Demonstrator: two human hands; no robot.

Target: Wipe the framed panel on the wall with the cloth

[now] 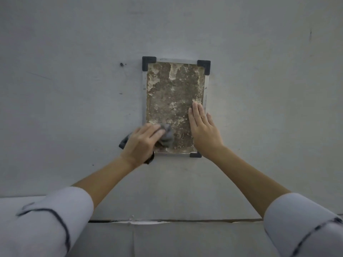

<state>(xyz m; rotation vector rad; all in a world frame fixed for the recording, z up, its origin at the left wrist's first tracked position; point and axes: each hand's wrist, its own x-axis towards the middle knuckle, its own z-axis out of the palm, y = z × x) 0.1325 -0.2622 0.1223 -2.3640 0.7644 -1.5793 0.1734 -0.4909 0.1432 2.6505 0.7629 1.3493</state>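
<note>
One framed panel (174, 101) hangs upright on a pale grey wall (74, 108), near the middle of the view. It is a tall rectangle with a thin, silvery metal-looking border and dark, chunky corner caps; three caps show, at the top left, top right and bottom right, while the bottom left corner is hidden behind a hand. The panel's face is rough and mottled, brown-grey with crusty, flaky off-white patches, thickest along the top and left edge.

A grey cloth (167, 136), soft and bunched into a wad, presses against the lower left part of the panel. The left hand (141, 143) lies over it, fingers (154, 130) curled together and clamped on the cloth, with a darker fold of fabric sticking out past the wrist on the left.

The right hand (203, 130) rests flat on the panel's lower right area, palm down, its fingers straight, held close side by side and pointing up, gripping nothing. Its outer edge overlaps the right border of the frame.

Both forearms are bare, rising from loose white sleeves (46, 219) trimmed with a thin dark line.

The wall is matte and slightly scuffed, with a small dark hole (121, 64) to the left of the frame's top corner. Lower down, a horizontal seam (176, 221) crosses the surface.
</note>
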